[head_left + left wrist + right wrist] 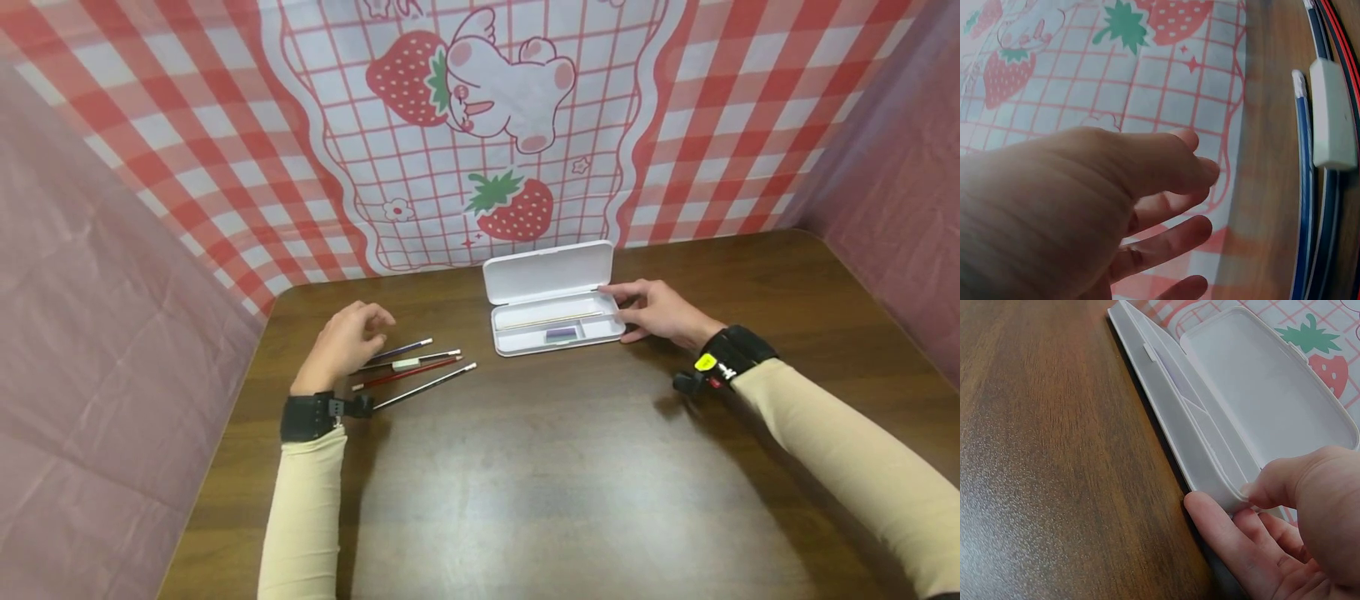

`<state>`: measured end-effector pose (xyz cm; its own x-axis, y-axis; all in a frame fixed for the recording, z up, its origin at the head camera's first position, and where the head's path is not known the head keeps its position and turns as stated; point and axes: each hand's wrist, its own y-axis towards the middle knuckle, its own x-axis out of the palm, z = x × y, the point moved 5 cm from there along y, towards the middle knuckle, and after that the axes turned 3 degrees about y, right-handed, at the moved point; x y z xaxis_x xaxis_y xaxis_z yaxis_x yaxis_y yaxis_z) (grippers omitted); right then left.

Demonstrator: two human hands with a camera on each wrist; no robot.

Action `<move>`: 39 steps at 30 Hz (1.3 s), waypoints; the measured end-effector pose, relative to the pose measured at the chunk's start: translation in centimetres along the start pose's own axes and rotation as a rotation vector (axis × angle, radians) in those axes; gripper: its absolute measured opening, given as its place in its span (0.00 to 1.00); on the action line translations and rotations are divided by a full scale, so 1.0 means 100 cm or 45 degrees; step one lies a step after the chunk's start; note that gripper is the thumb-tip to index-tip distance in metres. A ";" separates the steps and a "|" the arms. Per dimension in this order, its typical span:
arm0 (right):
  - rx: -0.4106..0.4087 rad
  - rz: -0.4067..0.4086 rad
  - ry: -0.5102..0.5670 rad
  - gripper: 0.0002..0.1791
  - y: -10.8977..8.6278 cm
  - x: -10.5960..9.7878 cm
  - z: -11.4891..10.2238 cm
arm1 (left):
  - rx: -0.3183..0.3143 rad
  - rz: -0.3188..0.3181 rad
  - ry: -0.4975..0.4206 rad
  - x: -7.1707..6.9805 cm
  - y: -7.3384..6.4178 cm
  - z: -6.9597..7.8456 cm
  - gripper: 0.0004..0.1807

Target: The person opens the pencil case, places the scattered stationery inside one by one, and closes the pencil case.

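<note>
A white pencil case lies with its lid raised at the back of the table. A thin pale pencil spans its rear compartment, and a small purple block lies in a front compartment. My right hand grips the right end of the case, thumb at the rim and fingers against the outside in the right wrist view. Loosely bent, my left hand hovers beside several pencils and holds nothing. Among them are a blue pencil, a red pencil and a dark striped pencil. A white eraser rests on a dark pencil.
Behind the brown wooden table hangs a red-and-white checked cloth with strawberries, close to the raised lid. Pinkish cloth borders the left side, and more hangs at the right.
</note>
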<state>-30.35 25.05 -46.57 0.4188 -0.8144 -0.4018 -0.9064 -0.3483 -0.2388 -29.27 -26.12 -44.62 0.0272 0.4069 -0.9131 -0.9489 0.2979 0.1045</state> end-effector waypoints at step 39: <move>-0.002 0.003 -0.005 0.35 -0.002 0.001 -0.001 | -0.096 -0.285 -0.019 0.042 0.000 -0.061 0.15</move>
<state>-30.13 25.00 -46.44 0.4168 -0.8132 -0.4061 -0.9076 -0.3471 -0.2363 -31.07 -29.71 -50.82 0.2436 0.3505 -0.9043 -0.9394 0.3173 -0.1300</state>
